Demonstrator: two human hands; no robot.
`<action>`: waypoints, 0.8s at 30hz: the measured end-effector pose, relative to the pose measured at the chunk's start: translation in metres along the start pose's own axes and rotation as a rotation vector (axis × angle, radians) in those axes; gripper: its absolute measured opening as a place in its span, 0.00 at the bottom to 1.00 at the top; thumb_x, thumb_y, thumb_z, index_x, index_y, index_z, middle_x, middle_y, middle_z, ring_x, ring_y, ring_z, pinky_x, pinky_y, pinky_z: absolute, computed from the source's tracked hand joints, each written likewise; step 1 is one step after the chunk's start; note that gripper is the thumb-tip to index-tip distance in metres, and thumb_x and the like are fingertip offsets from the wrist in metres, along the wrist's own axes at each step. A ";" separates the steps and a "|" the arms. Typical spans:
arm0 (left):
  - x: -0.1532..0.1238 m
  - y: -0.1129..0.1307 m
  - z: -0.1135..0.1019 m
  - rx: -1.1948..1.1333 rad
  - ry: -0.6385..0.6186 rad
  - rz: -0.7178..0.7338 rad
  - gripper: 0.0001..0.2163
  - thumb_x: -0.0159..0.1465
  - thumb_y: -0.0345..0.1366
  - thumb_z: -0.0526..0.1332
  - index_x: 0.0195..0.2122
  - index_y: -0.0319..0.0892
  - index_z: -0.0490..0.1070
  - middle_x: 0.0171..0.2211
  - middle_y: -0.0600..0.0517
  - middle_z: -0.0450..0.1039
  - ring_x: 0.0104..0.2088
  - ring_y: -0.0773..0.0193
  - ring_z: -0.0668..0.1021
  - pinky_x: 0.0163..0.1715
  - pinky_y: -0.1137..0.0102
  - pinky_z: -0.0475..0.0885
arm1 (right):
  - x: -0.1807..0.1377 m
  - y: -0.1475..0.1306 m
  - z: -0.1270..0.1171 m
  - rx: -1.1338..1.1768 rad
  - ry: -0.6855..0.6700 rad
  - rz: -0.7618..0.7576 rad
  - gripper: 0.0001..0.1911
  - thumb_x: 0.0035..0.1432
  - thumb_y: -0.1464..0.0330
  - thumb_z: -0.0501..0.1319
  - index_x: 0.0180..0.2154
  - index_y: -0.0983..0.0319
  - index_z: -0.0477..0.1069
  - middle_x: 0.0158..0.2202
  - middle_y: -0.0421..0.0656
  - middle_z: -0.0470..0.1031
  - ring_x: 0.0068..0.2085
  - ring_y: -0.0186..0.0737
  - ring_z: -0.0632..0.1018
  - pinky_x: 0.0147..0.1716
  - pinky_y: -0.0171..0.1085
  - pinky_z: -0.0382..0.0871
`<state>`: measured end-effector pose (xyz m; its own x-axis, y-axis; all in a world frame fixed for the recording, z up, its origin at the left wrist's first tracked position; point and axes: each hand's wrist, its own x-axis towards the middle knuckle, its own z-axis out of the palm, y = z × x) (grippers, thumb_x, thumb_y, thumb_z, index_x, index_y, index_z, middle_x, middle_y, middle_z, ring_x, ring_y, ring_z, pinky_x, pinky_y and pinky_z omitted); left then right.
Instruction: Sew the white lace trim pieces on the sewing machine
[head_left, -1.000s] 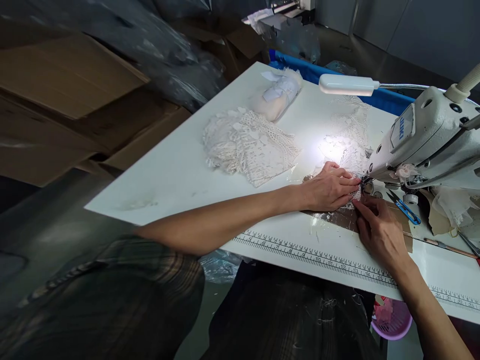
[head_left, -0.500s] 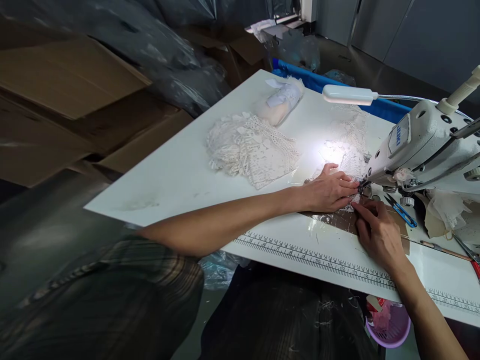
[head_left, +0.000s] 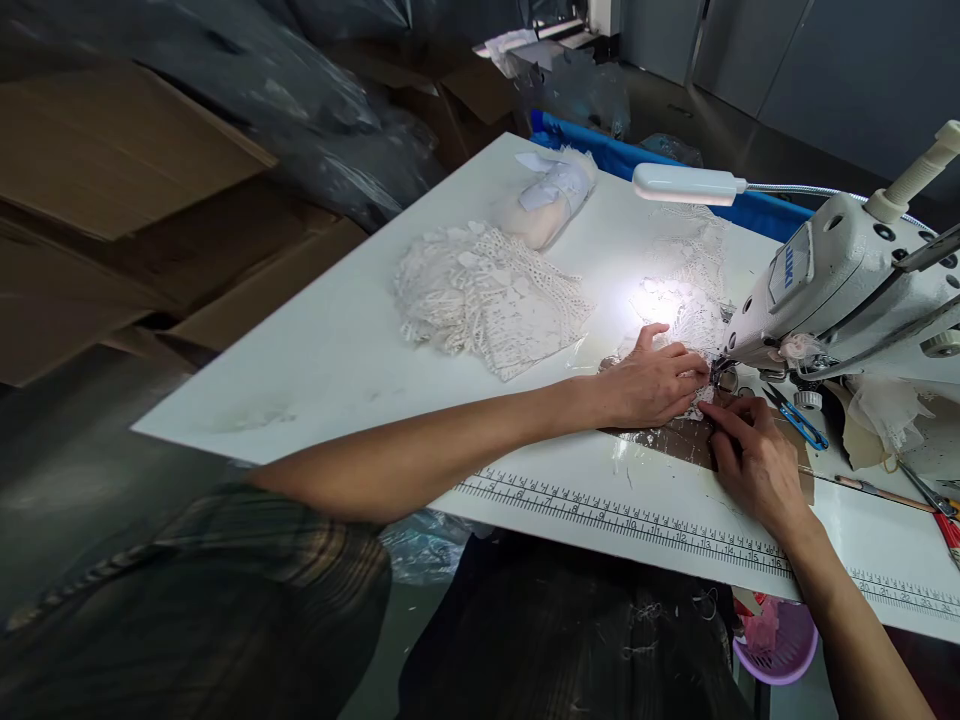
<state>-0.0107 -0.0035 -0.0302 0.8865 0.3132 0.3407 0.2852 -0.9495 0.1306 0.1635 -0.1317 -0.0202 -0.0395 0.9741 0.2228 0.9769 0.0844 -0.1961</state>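
White lace fabric [head_left: 686, 310] lies under the lit needle area of a white sewing machine [head_left: 836, 275], running back across the table. My left hand [head_left: 656, 385] rests palm down on the lace, its fingers stretched toward the presser foot [head_left: 718, 372] and the thumb spread away. Just in front of the foot, my right hand [head_left: 759, 462] touches the near edge of the lace with its index fingertip. That hand's thumb sits apart from the index finger, while its other fingers are bent and partly hidden. The needle point cannot be made out.
A pile of white lace pieces [head_left: 491, 300] and a wrapped white bundle [head_left: 551, 200] lie on the table left of the machine. Blue thread snips [head_left: 799, 418] are right of my right hand. A lamp [head_left: 688, 185] hangs above; a purple basket [head_left: 787, 650] stands below the edge.
The whole view has shifted slightly, so the table and machine appear a little farther left. Both hands keep nearly the same places on the lace by the presser foot.
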 end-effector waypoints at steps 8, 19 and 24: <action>0.000 -0.001 0.001 0.008 0.003 -0.015 0.15 0.73 0.35 0.48 0.53 0.44 0.72 0.54 0.47 0.73 0.51 0.56 0.74 0.61 0.48 0.50 | 0.001 -0.004 -0.002 -0.056 -0.053 0.033 0.20 0.62 0.69 0.53 0.52 0.52 0.76 0.43 0.47 0.71 0.32 0.37 0.74 0.24 0.34 0.66; 0.006 0.005 0.004 0.084 0.027 -0.136 0.14 0.73 0.37 0.49 0.53 0.43 0.71 0.52 0.47 0.73 0.50 0.56 0.74 0.59 0.50 0.54 | 0.014 -0.004 -0.007 -0.154 -0.170 0.034 0.23 0.64 0.68 0.52 0.58 0.55 0.71 0.44 0.51 0.71 0.31 0.36 0.73 0.20 0.31 0.60; 0.008 0.011 0.008 0.109 0.058 -0.169 0.14 0.73 0.37 0.49 0.51 0.41 0.72 0.51 0.45 0.73 0.48 0.54 0.73 0.52 0.53 0.59 | 0.018 0.007 -0.011 -0.025 -0.128 0.003 0.22 0.64 0.67 0.52 0.56 0.57 0.73 0.42 0.51 0.74 0.31 0.38 0.75 0.25 0.35 0.68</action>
<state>0.0025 -0.0110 -0.0332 0.8010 0.4660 0.3760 0.4688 -0.8787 0.0902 0.1722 -0.1158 -0.0066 -0.0612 0.9933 0.0976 0.9819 0.0775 -0.1729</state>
